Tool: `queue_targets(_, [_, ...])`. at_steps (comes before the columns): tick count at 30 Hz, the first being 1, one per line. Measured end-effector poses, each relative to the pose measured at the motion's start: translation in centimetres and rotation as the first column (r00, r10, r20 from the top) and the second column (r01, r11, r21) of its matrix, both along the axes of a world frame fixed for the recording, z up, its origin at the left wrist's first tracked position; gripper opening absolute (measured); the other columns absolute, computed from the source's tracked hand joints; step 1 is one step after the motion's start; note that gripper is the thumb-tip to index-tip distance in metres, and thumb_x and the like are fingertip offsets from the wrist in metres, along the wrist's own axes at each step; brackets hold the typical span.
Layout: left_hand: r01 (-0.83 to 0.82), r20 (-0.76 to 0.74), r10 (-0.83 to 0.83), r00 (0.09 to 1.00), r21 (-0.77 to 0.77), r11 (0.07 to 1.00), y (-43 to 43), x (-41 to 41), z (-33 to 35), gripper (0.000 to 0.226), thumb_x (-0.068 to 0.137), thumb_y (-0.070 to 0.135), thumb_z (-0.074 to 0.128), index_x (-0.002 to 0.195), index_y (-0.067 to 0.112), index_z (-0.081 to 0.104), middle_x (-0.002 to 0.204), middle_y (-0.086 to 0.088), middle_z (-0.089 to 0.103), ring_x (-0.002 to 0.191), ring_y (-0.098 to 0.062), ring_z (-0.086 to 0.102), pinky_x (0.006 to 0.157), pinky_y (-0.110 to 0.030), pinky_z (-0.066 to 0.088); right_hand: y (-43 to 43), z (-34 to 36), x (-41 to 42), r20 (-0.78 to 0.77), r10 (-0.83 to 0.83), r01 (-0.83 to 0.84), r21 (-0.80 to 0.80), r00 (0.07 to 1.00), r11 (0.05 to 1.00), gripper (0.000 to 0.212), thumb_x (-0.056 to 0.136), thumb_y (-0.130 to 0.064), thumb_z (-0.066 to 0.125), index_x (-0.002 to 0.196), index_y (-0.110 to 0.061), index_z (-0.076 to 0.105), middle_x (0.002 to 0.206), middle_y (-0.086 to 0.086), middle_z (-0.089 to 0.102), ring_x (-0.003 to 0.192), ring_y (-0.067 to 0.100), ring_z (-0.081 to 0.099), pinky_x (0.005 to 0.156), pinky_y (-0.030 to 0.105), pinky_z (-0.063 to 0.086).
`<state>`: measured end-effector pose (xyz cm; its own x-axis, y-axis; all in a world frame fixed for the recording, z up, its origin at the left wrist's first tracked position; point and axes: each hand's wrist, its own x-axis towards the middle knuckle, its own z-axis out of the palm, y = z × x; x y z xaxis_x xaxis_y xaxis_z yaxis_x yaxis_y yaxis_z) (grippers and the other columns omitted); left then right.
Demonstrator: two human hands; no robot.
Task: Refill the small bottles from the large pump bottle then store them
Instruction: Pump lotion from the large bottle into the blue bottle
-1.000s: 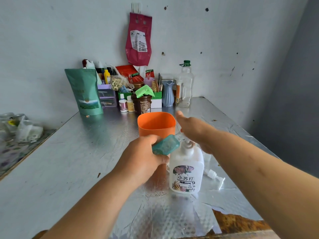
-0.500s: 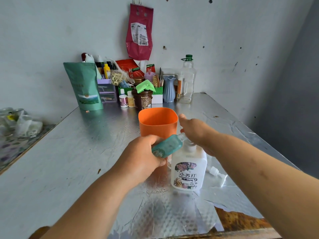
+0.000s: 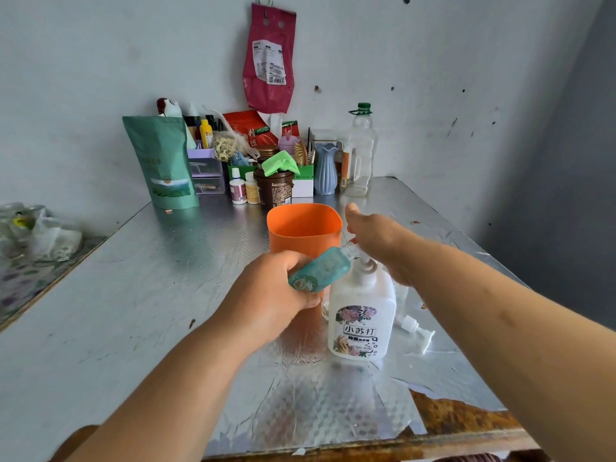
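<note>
A large white pump bottle (image 3: 361, 315) with a flower label stands on the foil-covered table. My right hand (image 3: 380, 240) lies on top of its pump head, palm down, and hides the head. My left hand (image 3: 276, 296) is closed around a small teal bottle (image 3: 320, 270), tilted with its clear neck up against the pump spout. An orange cup (image 3: 304, 228) stands just behind both hands. A loose white pump cap (image 3: 416, 330) lies on the table right of the big bottle.
Along the back wall stand a green pouch (image 3: 163, 161), two small white bottles (image 3: 245, 188), a brown jar (image 3: 274, 190), a blue vase (image 3: 325, 168) and a clear empty bottle (image 3: 360, 151). Plastic bags (image 3: 36, 231) lie at the left. The table's wooden edge (image 3: 460, 425) shows at the front right.
The hands and bottles hold nearly the same pose. The small teal bottle's neck has crept slightly closer to the pump spout under my right hand.
</note>
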<state>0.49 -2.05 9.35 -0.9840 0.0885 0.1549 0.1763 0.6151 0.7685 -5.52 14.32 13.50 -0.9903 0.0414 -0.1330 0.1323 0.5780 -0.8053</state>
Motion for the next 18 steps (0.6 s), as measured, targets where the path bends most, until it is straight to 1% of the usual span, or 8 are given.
queue_targets(2, [-0.002, 0.000, 0.002, 1.000, 0.001, 1.000, 0.0, 0.0, -0.1, 0.040, 0.073, 0.015, 0.083, 0.101, 0.040, 0.067, 0.096, 0.017, 0.071, 0.091, -0.005, 0.066, 0.088, -0.040, 0.054, 0.0, -0.1, 0.0, -0.004, 0.005, -0.005, 0.003, 1.000, 1.000, 0.065, 0.099, -0.053, 0.018, 0.143, -0.008, 0.037, 0.149, 0.012, 0.037, 0.135, 0.029, 0.035, 0.110, 0.043, 0.026])
queue_targets(6, [-0.001, -0.001, 0.001, 1.000, -0.001, 1.000, 0.0, 0.0, -0.3, 0.043, 0.075, 0.016, 0.082, 0.110, 0.037, 0.067, 0.100, 0.017, 0.071, 0.093, -0.005, 0.065, 0.088, -0.038, 0.053, 0.0, -0.2, -0.1, -0.019, 0.016, -0.015, 0.047, 1.000, 0.999, 0.064, 0.100, -0.051, 0.016, 0.142, -0.008, 0.038, 0.148, 0.013, 0.037, 0.134, 0.030, 0.036, 0.109, 0.042, 0.028])
queue_targets(10, [-0.005, -0.006, 0.005, 1.000, 0.026, 1.000, 0.0, 0.0, -0.9, 0.043, 0.074, 0.015, 0.082, 0.107, 0.038, 0.068, 0.096, 0.018, 0.072, 0.091, -0.004, 0.066, 0.087, -0.036, 0.053, 0.0, -0.5, 0.1, -0.030, 0.024, -0.021, 0.089, 0.999, 0.996, 0.062, 0.101, -0.048, 0.016, 0.134, -0.005, 0.047, 0.135, 0.014, 0.049, 0.119, 0.028, 0.047, 0.102, 0.038, 0.033])
queue_targets(12, [-0.008, 0.006, 0.008, 1.000, 0.025, 1.000, 0.0, -0.2, -1.2, 0.044, 0.073, 0.015, 0.082, 0.108, 0.038, 0.068, 0.098, 0.017, 0.072, 0.092, -0.005, 0.066, 0.088, -0.037, 0.053, -0.3, -0.7, 0.2, -0.027, 0.039, -0.035, 0.145, 0.999, 0.989, 0.058, 0.103, -0.041, 0.015, 0.131, -0.002, 0.048, 0.130, 0.020, 0.053, 0.118, 0.034, 0.049, 0.103, 0.042, 0.037])
queue_targets(14, [-0.009, 0.020, 0.008, 1.000, 0.022, 1.000, 0.1, -0.2, -1.4, 0.044, 0.074, 0.015, 0.082, 0.110, 0.036, 0.068, 0.099, 0.015, 0.072, 0.093, -0.006, 0.066, 0.089, -0.038, 0.053, -0.5, -0.7, 0.3, -0.023, 0.019, -0.015, 0.182, 1.000, 0.983, 0.056, 0.104, -0.035, 0.013, 0.129, 0.002, 0.048, 0.128, 0.027, 0.053, 0.119, 0.040, 0.049, 0.101, 0.045, 0.039])
queue_targets(16, [-0.012, 0.020, 0.012, 1.000, 0.029, 0.999, 0.2, 0.0, -1.2, 0.044, 0.074, 0.015, 0.082, 0.110, 0.036, 0.068, 0.099, 0.015, 0.072, 0.093, -0.007, 0.066, 0.089, -0.038, 0.053, -0.4, -0.6, 0.3, -0.008, 0.022, -0.021, 0.166, 1.000, 0.986, 0.059, 0.103, -0.039, 0.014, 0.131, 0.001, 0.047, 0.131, 0.024, 0.051, 0.122, 0.038, 0.048, 0.103, 0.043, 0.036])
queue_targets(18, [-0.008, 0.018, 0.008, 1.000, 0.036, 0.999, 0.3, 0.0, -1.0, 0.042, 0.074, 0.015, 0.082, 0.107, 0.037, 0.068, 0.098, 0.015, 0.072, 0.092, -0.007, 0.067, 0.089, -0.038, 0.053, -0.1, -0.5, 0.1, 0.011, 0.025, -0.025, 0.081, 1.000, 0.996, 0.063, 0.101, -0.048, 0.016, 0.137, -0.005, 0.045, 0.139, 0.017, 0.047, 0.125, 0.031, 0.044, 0.106, 0.041, 0.032])
